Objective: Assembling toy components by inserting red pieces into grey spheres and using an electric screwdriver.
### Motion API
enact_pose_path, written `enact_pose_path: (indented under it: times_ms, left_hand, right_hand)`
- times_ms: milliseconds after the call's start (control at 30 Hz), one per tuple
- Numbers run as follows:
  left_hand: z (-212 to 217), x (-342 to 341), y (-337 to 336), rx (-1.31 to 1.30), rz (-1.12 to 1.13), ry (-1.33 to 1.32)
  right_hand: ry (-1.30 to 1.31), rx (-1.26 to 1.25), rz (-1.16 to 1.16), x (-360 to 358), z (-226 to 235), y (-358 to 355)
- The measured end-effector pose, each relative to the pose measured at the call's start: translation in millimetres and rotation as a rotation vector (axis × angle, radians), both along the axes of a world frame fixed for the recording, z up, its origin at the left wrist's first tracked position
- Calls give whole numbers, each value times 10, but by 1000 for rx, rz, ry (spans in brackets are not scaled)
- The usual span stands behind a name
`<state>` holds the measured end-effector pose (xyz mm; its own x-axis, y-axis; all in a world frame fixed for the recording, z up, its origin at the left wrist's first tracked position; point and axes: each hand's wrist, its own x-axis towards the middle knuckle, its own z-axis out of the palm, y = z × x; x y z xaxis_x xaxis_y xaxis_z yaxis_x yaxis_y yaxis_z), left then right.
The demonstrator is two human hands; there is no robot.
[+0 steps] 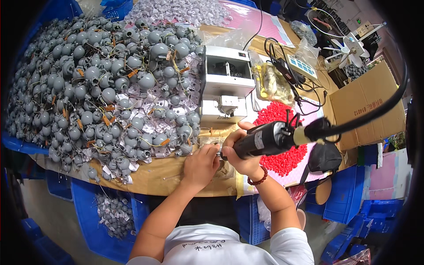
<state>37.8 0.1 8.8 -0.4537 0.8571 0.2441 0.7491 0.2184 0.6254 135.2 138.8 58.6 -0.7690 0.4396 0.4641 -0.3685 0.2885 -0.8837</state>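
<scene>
1. Head view, hands. Right hand (240,155) has its fingers wrapped round the black driver (267,139), tip toward the left. Left hand (201,164) has its fingers drawn together at that tip; what they pinch, if anything, is too small to tell.
2. Head view, place. Driver is above the tabletop (174,188), near its front edge, in front of the white machine (229,83).
3. Main risk, as I judge it: tip slips sideways and catches the left fingers, which sit right beside it. Likely cause: poor alignment, or a loose pinch.
4. Cable (369,118) arcs away from the driver's rear to the right. A tug or snag there could swing the tip off line.
5. Red parts (282,160) lie loose below and beyond the driver; a low sweep of its body or the right forearm could scatter them.
6. Grey parts (92,73) heap up on the left, some at the front edge. A bump from the left arm might send a few over, toward the blue crate (84,207) below.
</scene>
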Motion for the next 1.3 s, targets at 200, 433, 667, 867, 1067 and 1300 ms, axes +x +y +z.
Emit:
enact_pose_path:
  times_ms: [200, 433, 667, 867, 1067, 1300]
  left_hand:
    - [-9, 1, 0, 36, 7, 3]
    - [-9, 18, 2, 53, 30, -7]
    - [17, 7, 1, 6, 10, -15]
    - [48, 7, -3, -30, 47, -47]
    - [23, 53, 5, 26, 37, 26]
    - [-76, 181, -91, 116, 68, 299]
  right_hand:
    - [48, 46, 4, 19, -100, -18]
    - [36, 101, 14, 57, -209, -23]
    - [23, -36, -4, -4, -104, -45]
    - [-110, -417, -426, -77, 313, 402]
    - [-221, -627, -519, 143, -533, 1110]
    - [-464, -94, -302, 412, -501, 386]
